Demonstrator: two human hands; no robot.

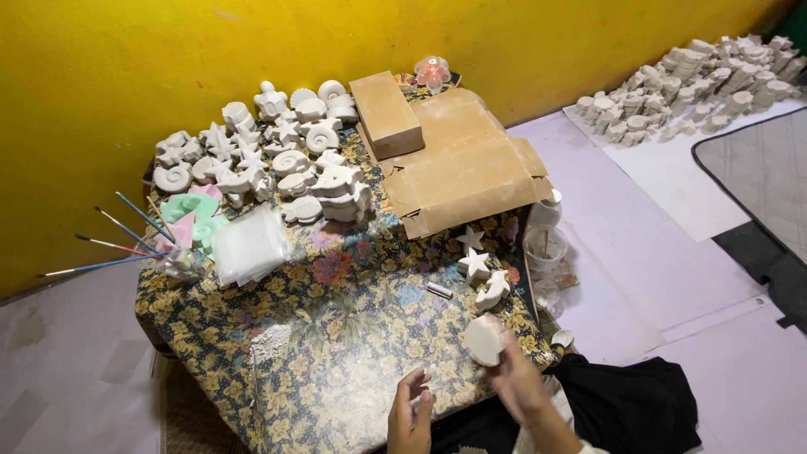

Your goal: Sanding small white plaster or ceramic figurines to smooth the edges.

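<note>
My right hand (514,380) grips a round white plaster piece (482,339) and lifts it just above the near edge of a low table covered with a floral cloth (336,336). My left hand (409,412) hovers beside it near the table's edge, fingers curled around what looks like a small white object; what it is cannot be told. Just beyond the held piece lie white plaster stars (473,265) and a curved plaster figure (493,292).
Many white plaster shells and stars (269,160) crowd the table's far left. Paintbrushes (118,235), pastel moulds (192,217), clear bags (250,244) and flattened cardboard (458,164) lie nearby. A cup (545,249) stands at the right edge. More plaster pieces (689,84) cover the floor.
</note>
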